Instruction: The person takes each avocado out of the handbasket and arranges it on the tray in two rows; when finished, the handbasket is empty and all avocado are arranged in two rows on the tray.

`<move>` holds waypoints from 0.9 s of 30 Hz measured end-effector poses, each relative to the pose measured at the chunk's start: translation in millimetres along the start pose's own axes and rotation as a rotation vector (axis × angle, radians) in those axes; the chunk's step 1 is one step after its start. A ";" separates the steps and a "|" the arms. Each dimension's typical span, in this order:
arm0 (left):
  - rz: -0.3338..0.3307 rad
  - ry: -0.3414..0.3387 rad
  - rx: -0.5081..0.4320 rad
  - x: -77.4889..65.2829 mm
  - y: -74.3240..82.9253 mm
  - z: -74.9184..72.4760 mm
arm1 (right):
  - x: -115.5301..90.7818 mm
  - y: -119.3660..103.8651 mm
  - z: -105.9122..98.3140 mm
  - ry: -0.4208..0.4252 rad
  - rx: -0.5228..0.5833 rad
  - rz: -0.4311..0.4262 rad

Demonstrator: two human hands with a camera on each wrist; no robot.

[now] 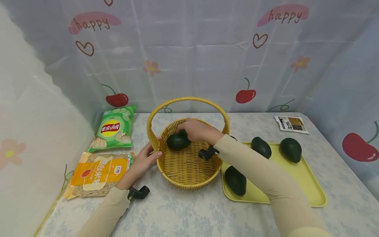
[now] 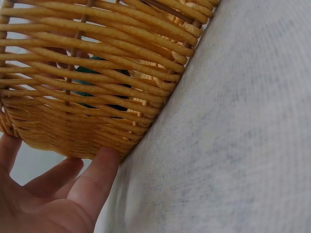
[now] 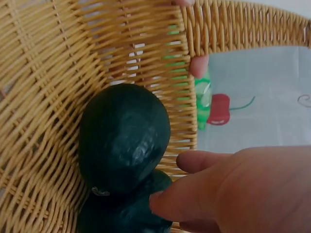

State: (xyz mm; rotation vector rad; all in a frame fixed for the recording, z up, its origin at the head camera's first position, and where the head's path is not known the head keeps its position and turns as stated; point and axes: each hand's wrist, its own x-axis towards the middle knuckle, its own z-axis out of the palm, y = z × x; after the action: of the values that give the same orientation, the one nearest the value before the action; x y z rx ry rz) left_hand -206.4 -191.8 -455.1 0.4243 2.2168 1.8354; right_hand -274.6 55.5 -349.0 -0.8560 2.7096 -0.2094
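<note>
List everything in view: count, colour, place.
Round woven wicker basket: 1, yellow, table centre
Smooth rounded avocados: at least 5, dark green, two in basket, three on tray
Rectangular tray: 1, pale yellow, right of basket
Shiny Lay's bag: 1, green, back left
Plastic noodle packet: 1, orange, left of basket
Flat packet: 1, white, back right
Patterned table: 1, pale, beneath
Cherry print sheeting: unclear count, whitish, behind
Wrist cameras: 2, black, on wrists
Left hand: 1, bare, basket's left rim
Right hand: 1, bare, inside basket
Sleeves: 2, cream, forearms

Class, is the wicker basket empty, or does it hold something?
Not empty: the wicker basket holds two avocados, both visible in the right wrist view.
</note>
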 end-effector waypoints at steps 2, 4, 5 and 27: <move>-0.001 0.000 -0.001 -0.3 -0.1 -0.2 | 5.0 -0.1 1.2 -0.010 -0.021 0.012; -0.001 -0.002 -0.003 -0.4 -0.4 -0.4 | 9.6 0.2 2.7 -0.022 -0.033 0.020; -0.001 -0.002 -0.003 -0.4 -0.6 -0.6 | 11.6 0.5 3.5 -0.030 -0.038 0.021; 0.006 0.010 0.022 -0.3 -1.0 -0.7 | 18.8 0.2 7.6 -0.113 -0.034 0.097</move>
State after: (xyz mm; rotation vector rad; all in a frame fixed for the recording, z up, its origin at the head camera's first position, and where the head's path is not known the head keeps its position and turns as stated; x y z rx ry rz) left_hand -206.5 -192.7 -456.0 0.4274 2.2461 1.8216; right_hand -287.0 44.3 -360.6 -0.7210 2.6478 -0.0913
